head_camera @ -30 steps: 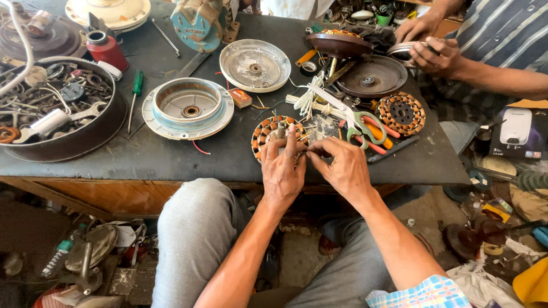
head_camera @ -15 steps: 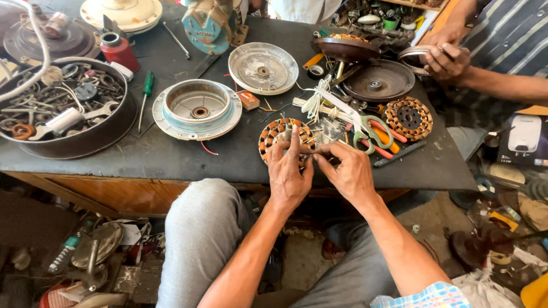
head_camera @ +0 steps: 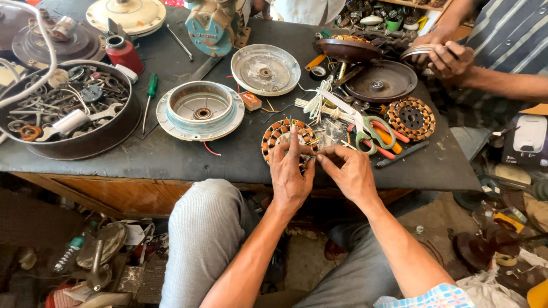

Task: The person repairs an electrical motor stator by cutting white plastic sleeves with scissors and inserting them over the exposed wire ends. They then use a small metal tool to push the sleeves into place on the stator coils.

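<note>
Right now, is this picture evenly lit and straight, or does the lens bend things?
Head view: bright daylight falls on the bench and both hands, left hand and right hand, on the copper-wound ring. The floor under the bench lies in deep shadow. The wide lens bows the bench edge. The picture is sharp at the centre, softer at the corners.

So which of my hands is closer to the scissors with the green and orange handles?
Right. The right hand lies just below and left of the scissors, without touching them. The left hand is farther left, resting on the copper-wound stator.
</note>
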